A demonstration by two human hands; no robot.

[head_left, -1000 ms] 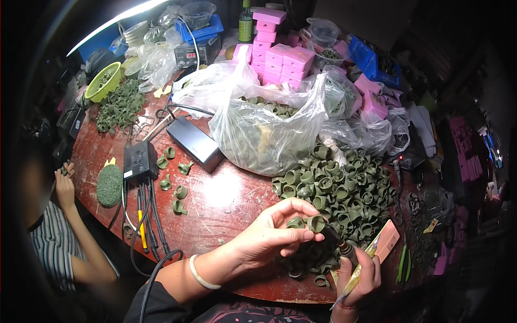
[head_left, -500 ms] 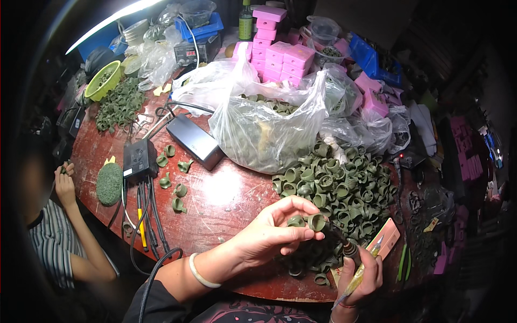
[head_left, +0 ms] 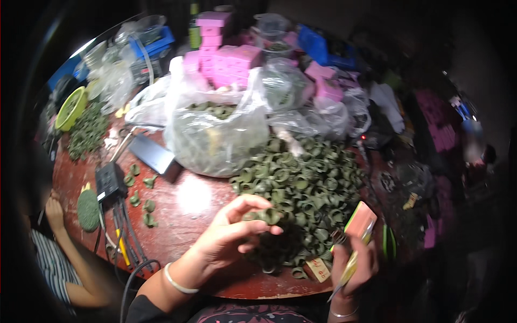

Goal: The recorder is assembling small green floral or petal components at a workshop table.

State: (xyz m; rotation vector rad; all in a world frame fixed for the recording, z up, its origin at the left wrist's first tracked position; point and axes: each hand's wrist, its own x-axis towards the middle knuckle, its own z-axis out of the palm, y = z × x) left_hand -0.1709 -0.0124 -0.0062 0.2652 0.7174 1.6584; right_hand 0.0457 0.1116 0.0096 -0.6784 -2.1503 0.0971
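The right hand (head_left: 355, 264) curls around a slim yellow pen-like tool (head_left: 350, 269), its end blurred; the left hand (head_left: 226, 234) pinches a small dull-green ring-shaped piece (head_left: 271, 216) above the glossy red desk (head_left: 175, 226) — a fingertip hold, so it could slip into the heap of similar, curled green rings (head_left: 301, 183) just beyond. Farther back, a crinkled, translucent plastic bag (head_left: 221, 142) gapes — if knocked, it could spill — before smooth pink block-shaped boxes (head_left: 231, 62).

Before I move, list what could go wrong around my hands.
The green piece in your left hand could drop into the similar pile and get lost. The slim yellow tool in your right hand might knock pieces there. The black cable beside your left sleeve may snag.
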